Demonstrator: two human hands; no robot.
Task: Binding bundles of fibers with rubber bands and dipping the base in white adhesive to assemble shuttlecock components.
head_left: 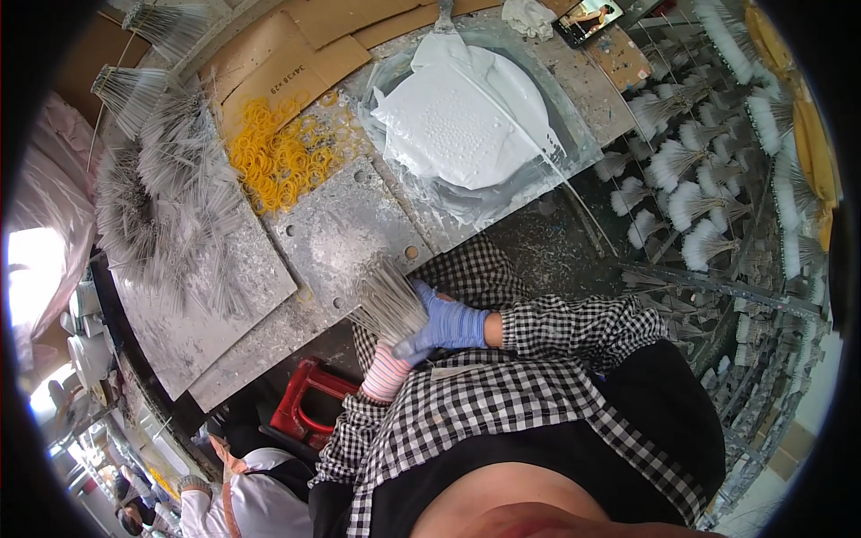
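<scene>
My right hand (pixel 446 325), in a blue glove, and my left hand (pixel 386 374), in a pink striped glove, are both closed around one bundle of thin grey sticks (pixel 387 300). The sticks fan out upward over the edge of the grey metal work plate (pixel 345 229). Both of my sleeves are black-and-white check. My left hand grips the bundle's lower end and my right hand wraps it from the right, just above.
A shallow tray of thick white paint (pixel 466 117) sits beyond the plate. A heap of yellow rubber bands (pixel 278 152) and piles of loose sticks (pixel 170 179) lie to the left. White-tipped bundles (pixel 691 197) hang in a rack on the right. A red stool (pixel 305 403) and another person (pixel 242 498) are at lower left.
</scene>
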